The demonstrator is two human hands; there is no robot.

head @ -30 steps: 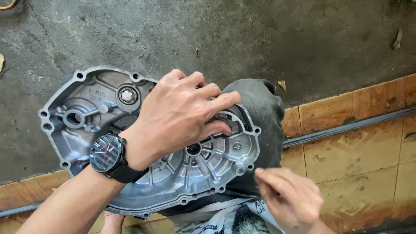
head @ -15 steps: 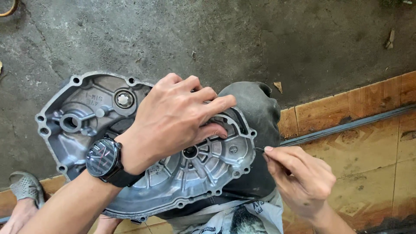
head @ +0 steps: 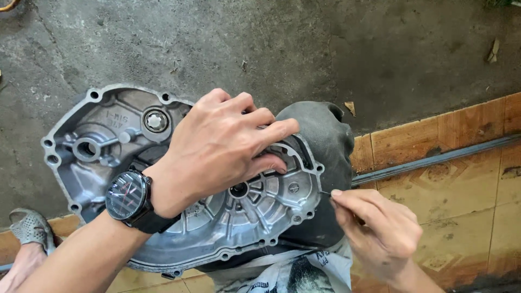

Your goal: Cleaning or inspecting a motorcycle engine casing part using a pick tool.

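Rough concrete floor lies beneath; left hand [head: 217,149] presses flat on the grey engine cover [head: 179,179] resting on a knee; right hand [head: 380,233] pinches a thin tool [head: 325,192] at its rim; work seems unfinished.

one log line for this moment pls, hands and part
left hand pressed flat on grey engine cover | right hand pinching thin metal tool at cover's right edge | cover resting on knee

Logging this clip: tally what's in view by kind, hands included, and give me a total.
Hands: 2, left hand, right hand
Metal engine cover: 1
Thin tool: 1
Wristwatch: 1
Sandal: 1
Total: 6
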